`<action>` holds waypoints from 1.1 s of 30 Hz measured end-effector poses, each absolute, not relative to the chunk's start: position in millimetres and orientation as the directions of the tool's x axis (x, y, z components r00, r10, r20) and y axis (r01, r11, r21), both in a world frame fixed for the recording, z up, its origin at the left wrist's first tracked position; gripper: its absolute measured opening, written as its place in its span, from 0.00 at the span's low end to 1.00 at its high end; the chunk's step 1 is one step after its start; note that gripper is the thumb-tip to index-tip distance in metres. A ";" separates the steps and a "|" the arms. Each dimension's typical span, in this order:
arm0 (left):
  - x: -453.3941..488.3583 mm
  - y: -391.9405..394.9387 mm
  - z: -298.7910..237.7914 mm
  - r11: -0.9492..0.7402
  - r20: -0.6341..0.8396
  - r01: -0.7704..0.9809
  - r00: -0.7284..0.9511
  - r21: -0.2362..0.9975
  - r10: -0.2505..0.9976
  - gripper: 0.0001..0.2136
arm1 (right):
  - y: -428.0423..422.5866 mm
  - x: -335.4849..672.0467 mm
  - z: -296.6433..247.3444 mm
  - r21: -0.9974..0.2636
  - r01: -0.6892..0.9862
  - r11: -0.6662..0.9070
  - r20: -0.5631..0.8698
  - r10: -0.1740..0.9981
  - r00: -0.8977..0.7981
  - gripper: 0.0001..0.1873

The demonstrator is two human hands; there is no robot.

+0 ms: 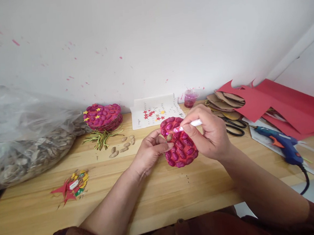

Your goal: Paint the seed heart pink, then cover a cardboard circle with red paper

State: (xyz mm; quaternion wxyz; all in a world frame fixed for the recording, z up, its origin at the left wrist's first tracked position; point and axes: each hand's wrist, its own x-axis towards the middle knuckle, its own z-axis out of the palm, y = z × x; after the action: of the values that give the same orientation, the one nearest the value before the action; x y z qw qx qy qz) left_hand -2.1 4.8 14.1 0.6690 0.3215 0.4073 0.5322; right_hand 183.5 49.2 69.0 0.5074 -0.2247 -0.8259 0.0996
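My left hand [148, 151] pinches the left edge of a red disc [180, 148] covered in glittery pink peanut shells, holding it tilted above the wooden table [163, 193]. An unpainted tan shell sits on the disc by my left fingertips. My right hand [209, 133] is closed round a white brush [186, 126], whose pink tip touches the disc's upper left.
A stack of finished pink discs [102, 117] with yellow stars lies at the back. Loose peanut shells [122, 146] and green stems [101, 138] lie nearby. A plastic bag of shells [25, 142] fills the left. A paint cup [190, 98], scissors [235, 127], red paper [281, 107] and a blue glue gun [282, 144] sit right.
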 end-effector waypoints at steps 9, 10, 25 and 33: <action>-1.9 6.3 14.0 0.163 -0.150 -0.383 0.063 0.909 0.987 0.20 | 46.5 180.5 70.9 -0.353 0.284 0.892 0.799 0.445 -0.405 0.04; -1.6 6.2 14.5 0.159 -0.146 -0.377 0.063 0.913 0.987 0.19 | 46.2 180.5 71.2 -0.348 0.287 0.892 0.801 0.442 -0.403 0.04; 0.1 6.1 9.1 0.111 -0.086 -0.306 0.095 0.945 0.992 0.19 | 46.3 182.1 70.6 -0.355 0.283 0.891 0.822 0.442 -0.359 0.03; -1.3 5.5 9.1 0.108 -0.085 -0.295 0.088 0.949 0.992 0.18 | 46.0 182.0 68.7 -0.337 0.299 0.893 0.834 0.431 -0.345 0.03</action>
State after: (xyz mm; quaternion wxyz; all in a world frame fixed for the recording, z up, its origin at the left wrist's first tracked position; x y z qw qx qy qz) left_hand -1.3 5.5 9.1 0.6120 0.4119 0.4235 0.5258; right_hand 182.0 46.0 68.7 0.5269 -0.2230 -0.8177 0.0626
